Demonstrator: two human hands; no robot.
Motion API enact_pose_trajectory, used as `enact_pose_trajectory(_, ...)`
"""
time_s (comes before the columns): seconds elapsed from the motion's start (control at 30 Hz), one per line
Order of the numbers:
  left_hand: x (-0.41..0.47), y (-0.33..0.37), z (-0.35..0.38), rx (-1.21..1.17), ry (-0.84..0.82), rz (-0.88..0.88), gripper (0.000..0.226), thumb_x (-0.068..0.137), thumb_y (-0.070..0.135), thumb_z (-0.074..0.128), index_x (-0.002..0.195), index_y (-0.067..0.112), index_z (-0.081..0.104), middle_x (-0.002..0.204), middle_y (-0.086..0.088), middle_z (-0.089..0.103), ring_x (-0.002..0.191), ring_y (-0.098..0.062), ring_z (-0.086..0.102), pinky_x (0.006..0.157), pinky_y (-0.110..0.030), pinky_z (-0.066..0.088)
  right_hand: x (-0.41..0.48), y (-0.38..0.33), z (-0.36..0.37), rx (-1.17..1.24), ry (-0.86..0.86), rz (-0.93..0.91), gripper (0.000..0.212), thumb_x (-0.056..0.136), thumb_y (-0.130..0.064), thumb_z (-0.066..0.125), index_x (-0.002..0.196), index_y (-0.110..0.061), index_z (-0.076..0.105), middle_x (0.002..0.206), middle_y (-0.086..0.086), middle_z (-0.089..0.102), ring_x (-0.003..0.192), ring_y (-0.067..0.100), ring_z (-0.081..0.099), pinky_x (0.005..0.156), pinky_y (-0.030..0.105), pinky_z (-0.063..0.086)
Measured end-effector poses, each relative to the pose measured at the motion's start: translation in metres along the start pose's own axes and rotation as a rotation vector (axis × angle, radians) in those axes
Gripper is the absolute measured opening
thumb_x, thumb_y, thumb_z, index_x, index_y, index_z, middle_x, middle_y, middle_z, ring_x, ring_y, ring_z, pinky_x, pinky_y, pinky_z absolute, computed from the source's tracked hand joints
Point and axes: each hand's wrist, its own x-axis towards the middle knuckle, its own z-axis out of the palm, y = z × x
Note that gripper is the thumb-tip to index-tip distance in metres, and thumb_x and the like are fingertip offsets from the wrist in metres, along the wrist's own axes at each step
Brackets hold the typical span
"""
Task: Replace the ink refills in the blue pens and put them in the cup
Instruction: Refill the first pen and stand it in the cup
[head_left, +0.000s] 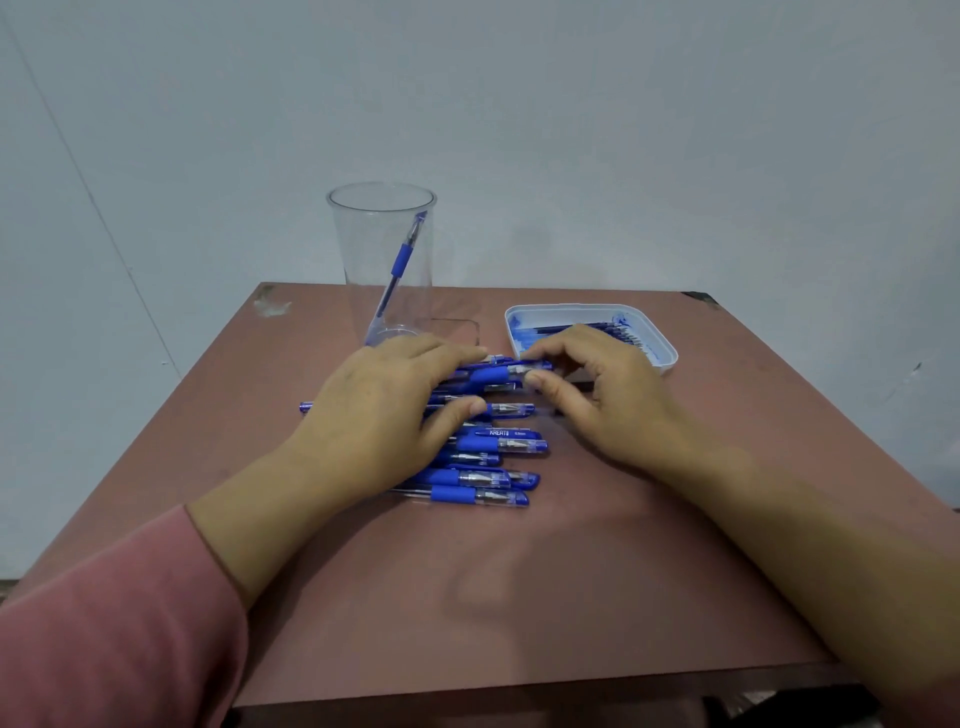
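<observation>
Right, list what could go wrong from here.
1. The right hand pinches the top pen of a loose pile; pulling it may roll others across the table.
2. The tall cup holds one leaning pen; a knock could tip it.
3. The tray is ink-smeared; refills taken from it may smudge.

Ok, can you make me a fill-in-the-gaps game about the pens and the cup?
The clear cup holds just ____ pen.
The tray with the refills is coloured ____.
The right hand pinches the top pen, which is ____.
Missing words: one, white, blue.
</observation>
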Motion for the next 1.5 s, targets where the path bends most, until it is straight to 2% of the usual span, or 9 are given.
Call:
enact_pose_trajectory(0.13,-0.016,-0.004,-0.008,0.089,-0.116,-0.091,0.077,0.086,0.071,0.031,0.146,0.023,0.037,0.142,0.005,0.049,0.127,-0.016,0.047,0.102,-0.034,0.041,0.005,0.001,-0.018,-0.021,0.042,0.088,0.016,0.092,-0.014,0.062,0.103,-0.025,0.061,0.094,-0.017,0.059,0.086,0.0,0.056,0.078,0.008,0.04)
enact_pose_trajectory(0.23,-0.03,-0.016,-0.014,0.067,-0.203,-0.135,0.095,0.079,0.083,0.025,0.153,0.023,0.019,0.155,0.004,0.032,0.139,-0.014,0.032,0.113,-0.033,0.029,0.019,0.0,-0.034,-0.053,0.077,0.085,0.015,0.093,-0.01,0.06,0.106,-0.015,0.064,0.097,-0.004,0.063,0.086,0.006,0.057,0.077,0.011,0.042)
enact_pose_trajectory(0.33,-0.039,-0.023,-0.014,0.027,-0.257,-0.125,0.101,0.075,0.088,0.025,0.153,0.024,0.016,0.156,0.005,0.026,0.143,-0.01,0.023,0.116,-0.03,0.02,0.04,-0.004,-0.045,0.005,0.148,0.093,0.014,0.094,-0.013,0.058,0.107,-0.017,0.062,0.095,-0.003,0.063,0.084,0.007,0.057,0.076,0.018,0.045)
enact_pose_trajectory(0.43,-0.041,-0.024,-0.01,0.016,-0.304,-0.125,0.103,0.072,0.091,0.022,0.152,0.027,0.017,0.158,0.009,0.021,0.143,-0.005,0.018,0.118,-0.034,0.018,0.068,-0.013,-0.045,0.076,0.285,0.066,0.013,0.095,-0.016,0.057,0.106,-0.019,0.061,0.091,-0.009,0.061,0.077,-0.002,0.054,0.074,0.014,0.042)
enact_pose_trajectory(0.57,-0.042,-0.024,-0.008,0.001,-0.309,-0.141,0.103,0.072,0.091,0.022,0.152,0.027,0.019,0.158,0.009,0.018,0.143,-0.006,0.017,0.119,-0.036,0.017,0.11,-0.025,-0.03,0.017,0.39,-0.004,0.018,0.093,-0.013,0.057,0.109,-0.009,0.063,0.101,0.001,0.06,0.086,0.007,0.056,0.081,0.011,0.042)
enact_pose_trajectory(0.93,-0.041,-0.025,-0.009,-0.011,-0.348,-0.169,0.105,0.068,0.092,0.018,0.153,0.03,0.015,0.158,0.013,0.013,0.142,-0.004,0.013,0.119,-0.035,0.014,0.151,-0.044,0.014,-0.045,0.117,-0.041,0.034,0.097,-0.007,0.048,0.13,-0.013,0.056,0.108,0.0,0.054,0.094,0.007,0.051,0.083,0.0,0.033)
enact_pose_trajectory(1.17,-0.04,-0.025,-0.008,-0.025,-0.344,-0.161,0.104,0.069,0.092,0.019,0.152,0.03,0.016,0.157,0.014,0.015,0.142,-0.004,0.016,0.118,-0.041,0.018,0.09,-0.023,0.002,-0.121,-0.059,0.012,0.028,0.094,-0.018,0.059,0.121,-0.02,0.062,0.111,-0.004,0.059,0.092,0.007,0.055,0.078,0.001,0.035)
enact_pose_trajectory(1.37,-0.04,-0.026,-0.005,-0.022,-0.331,-0.156,0.102,0.07,0.092,0.019,0.152,0.031,0.016,0.157,0.013,0.017,0.142,-0.005,0.017,0.117,-0.041,0.02,0.056,-0.01,0.001,-0.228,-0.322,0.003,0.025,0.089,-0.028,0.066,0.114,-0.024,0.067,0.094,-0.028,0.051,0.094,-0.003,0.043,0.082,0.007,0.032)
enact_pose_trajectory(1.5,-0.04,-0.024,-0.006,-0.017,-0.335,-0.164,0.102,0.069,0.092,0.018,0.152,0.032,0.015,0.157,0.012,0.016,0.143,-0.004,0.014,0.118,-0.04,0.019,0.051,-0.009,0.003,-0.302,-0.417,-0.016,0.025,0.085,-0.032,0.071,0.109,-0.025,0.07,0.086,-0.025,0.05,0.09,-0.003,0.037,0.08,0.018,0.032)
